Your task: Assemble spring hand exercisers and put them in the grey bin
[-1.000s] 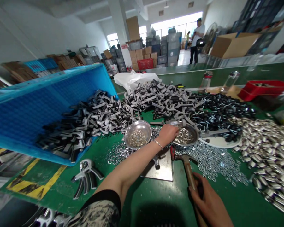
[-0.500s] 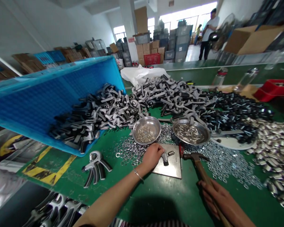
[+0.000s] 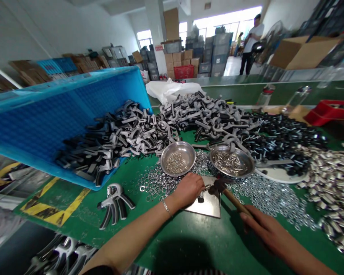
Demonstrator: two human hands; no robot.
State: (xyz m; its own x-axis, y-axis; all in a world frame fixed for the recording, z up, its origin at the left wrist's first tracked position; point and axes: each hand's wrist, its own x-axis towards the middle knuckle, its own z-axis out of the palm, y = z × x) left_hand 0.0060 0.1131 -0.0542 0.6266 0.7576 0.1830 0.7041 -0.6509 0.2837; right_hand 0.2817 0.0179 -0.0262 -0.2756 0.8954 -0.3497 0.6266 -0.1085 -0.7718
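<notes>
My left hand [image 3: 189,188] is closed on a small metal part [image 3: 201,198] that stands on a steel plate [image 3: 210,206] on the green table. My right hand [image 3: 263,231] grips the wooden handle of a hammer [image 3: 222,188], whose blurred head hovers just above the plate beside the part. Two shallow steel dishes lie just behind the plate: the left dish [image 3: 177,157] holds small washers, the right dish [image 3: 231,160] small pins. Loose washers [image 3: 154,183] are scattered around the plate.
A tipped blue crate [image 3: 46,118] spills grey and black handle pieces [image 3: 126,133] at left. An assembled hand gripper [image 3: 114,200] lies near the front. Black screws [image 3: 283,137] and silver sleeves [image 3: 329,179] are heaped at right. A person [image 3: 250,42] stands far behind.
My left hand came back from the right dish to the plate and closed on the small part. The hammer rose off the table and swung its head over the plate.
</notes>
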